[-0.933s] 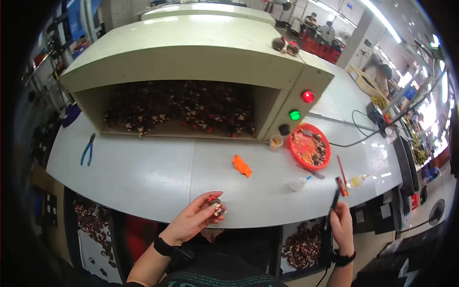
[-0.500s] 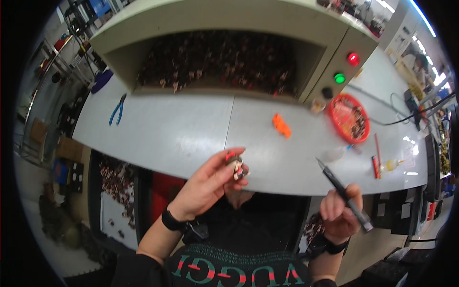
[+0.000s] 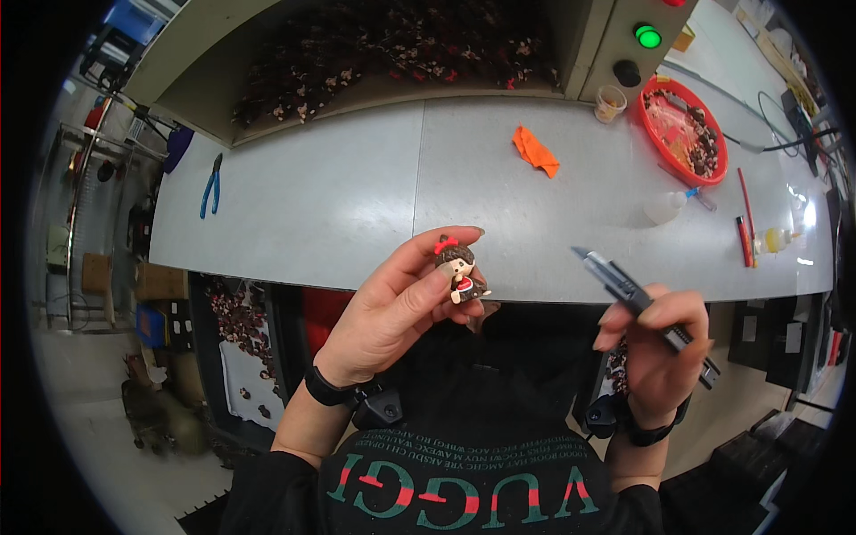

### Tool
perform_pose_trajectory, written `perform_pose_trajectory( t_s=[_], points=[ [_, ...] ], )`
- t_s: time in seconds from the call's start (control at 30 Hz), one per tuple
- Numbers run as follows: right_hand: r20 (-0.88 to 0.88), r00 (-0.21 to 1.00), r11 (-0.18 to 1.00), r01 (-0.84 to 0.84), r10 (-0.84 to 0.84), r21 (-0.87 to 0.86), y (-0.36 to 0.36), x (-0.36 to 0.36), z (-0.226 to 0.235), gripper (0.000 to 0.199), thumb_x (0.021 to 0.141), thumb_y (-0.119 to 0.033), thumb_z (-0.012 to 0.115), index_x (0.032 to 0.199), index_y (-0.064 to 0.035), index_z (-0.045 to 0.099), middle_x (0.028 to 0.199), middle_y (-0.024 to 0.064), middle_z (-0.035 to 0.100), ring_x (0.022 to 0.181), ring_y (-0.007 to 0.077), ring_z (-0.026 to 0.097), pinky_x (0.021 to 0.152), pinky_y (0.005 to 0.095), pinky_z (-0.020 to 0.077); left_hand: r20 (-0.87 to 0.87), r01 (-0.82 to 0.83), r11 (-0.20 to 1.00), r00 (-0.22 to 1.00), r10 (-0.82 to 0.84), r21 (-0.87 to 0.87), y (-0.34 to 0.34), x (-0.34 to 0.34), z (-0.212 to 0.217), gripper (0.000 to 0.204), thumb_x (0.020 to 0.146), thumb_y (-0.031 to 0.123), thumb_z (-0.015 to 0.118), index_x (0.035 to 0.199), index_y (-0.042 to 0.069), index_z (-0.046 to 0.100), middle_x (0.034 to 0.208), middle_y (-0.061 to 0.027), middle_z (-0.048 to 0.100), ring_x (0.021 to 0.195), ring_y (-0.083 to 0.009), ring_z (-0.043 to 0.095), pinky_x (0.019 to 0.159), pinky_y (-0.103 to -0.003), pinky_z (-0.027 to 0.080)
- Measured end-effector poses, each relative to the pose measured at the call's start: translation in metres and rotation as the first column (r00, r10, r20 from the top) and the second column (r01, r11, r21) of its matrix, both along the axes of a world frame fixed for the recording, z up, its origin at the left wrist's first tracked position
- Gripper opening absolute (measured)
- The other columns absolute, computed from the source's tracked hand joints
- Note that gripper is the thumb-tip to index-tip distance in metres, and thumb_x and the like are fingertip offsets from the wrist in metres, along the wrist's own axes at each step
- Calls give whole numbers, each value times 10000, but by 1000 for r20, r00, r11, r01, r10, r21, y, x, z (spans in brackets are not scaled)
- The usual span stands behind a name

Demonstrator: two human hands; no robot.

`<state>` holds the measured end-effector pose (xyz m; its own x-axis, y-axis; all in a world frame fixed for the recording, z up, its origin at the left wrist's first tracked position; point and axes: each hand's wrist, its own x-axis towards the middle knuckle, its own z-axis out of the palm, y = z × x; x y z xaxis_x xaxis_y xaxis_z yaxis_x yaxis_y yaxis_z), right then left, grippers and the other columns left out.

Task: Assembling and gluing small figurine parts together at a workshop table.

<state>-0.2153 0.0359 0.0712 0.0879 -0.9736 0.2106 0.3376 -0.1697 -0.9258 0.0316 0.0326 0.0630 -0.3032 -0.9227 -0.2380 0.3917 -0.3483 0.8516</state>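
Observation:
Between the thumb and fingers of my left hand [image 3: 401,290] is a small doll figurine [image 3: 461,267] with brown hair, a red bow and a red heart-shaped patch on its front. My left hand is above the near edge of the grey table [image 3: 330,196]. To the right, my right hand [image 3: 664,352] grips a dark utility knife [image 3: 635,299], its pointed blade end aimed up and left. The knife is apart from the figurine.
At the back stands a beige box [image 3: 588,53] full of figurines. Blue pliers [image 3: 210,187], an orange cloth [image 3: 535,152], a clear cup [image 3: 610,103], a red basket [image 3: 682,129] of small parts and a squeeze bottle [image 3: 664,207] are on the table. A parts tray [image 3: 245,374] sits below, left.
The view has tipped down toward me. My left hand has turned the figurine so its face shows. The right hand, still gripping the knife, is raised slightly.

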Motion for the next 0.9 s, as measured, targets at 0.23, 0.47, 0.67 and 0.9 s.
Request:
perform_pose_trajectory(
  t_s=[0.23,0.47,0.67,0.9],
  points=[
    [-33,975,965,-222,220,-139,-10,-10,-23,367,919,-417,617,760,-87,640,764,61,561,657,157,516,610,274,410,32,59,998,998,-58,-11,-4,-4,1,502,1007,237,493,1434,15,349,1048,-75,567,933,-151,595,829,-290,489],
    [-274,921,927,-330,276,-177,-21,1,-13,246,903,-305,638,829,-76,687,740,37,612,641,182,559,578,298,448,114,69,998,991,-68,-11,-8,-10,1,528,997,241,505,1435,0,339,1028,-72,554,901,-143,563,817,-286,468],
    [-350,898,909,-355,266,-220,-26,1,-13,199,909,-255,636,838,-74,680,724,37,586,617,176,557,547,289,438,186,80,997,980,-76,-12,-9,-10,0,518,993,226,518,1425,-11,358,1021,-57,551,888,-127,554,794,-266,460],
    [-364,892,914,-355,268,-198,-26,0,-13,177,904,-225,634,826,-72,677,714,37,576,610,181,554,543,296,435,193,112,993,976,-106,-22,-11,-9,0,509,995,217,514,1422,-16,362,1021,-55,561,883,-119,554,794,-259,464]
  ],
)
